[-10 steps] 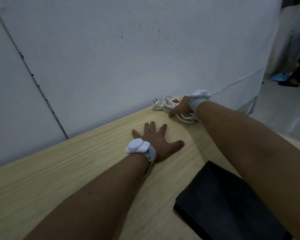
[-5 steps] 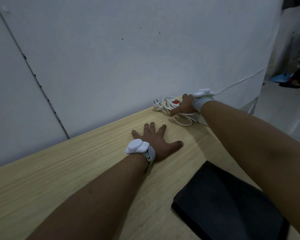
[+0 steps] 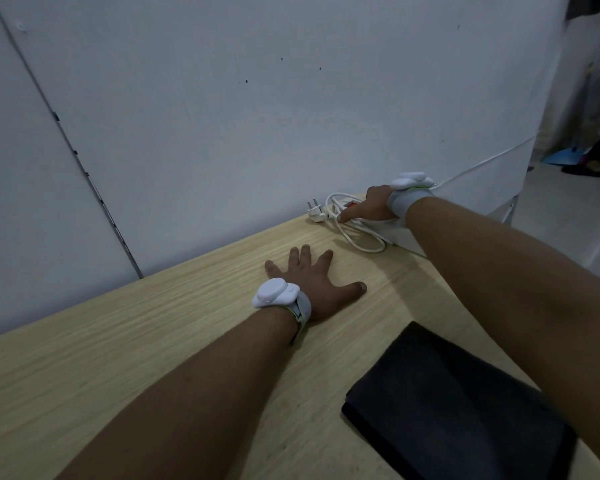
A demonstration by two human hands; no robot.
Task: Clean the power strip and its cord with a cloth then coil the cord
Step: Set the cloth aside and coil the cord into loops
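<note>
A folded dark cloth [image 3: 454,407] lies untouched at the near right of the wooden table [image 3: 118,358]. Past it the left hand [image 3: 317,285] rests flat, fingers spread. At the far edge by the wall, the right hand [image 3: 373,207] grips the white power strip [image 3: 404,239] and its loosely tangled cord [image 3: 361,237]; cleaning and coiling both look yet to begin.

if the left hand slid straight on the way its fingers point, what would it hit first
The left hand lies flat on the table, fingers aimed at the wall. The wood ahead looks bare, so probably the wall first. The cord and plug lie off to its right, though depth is unclear.
</note>
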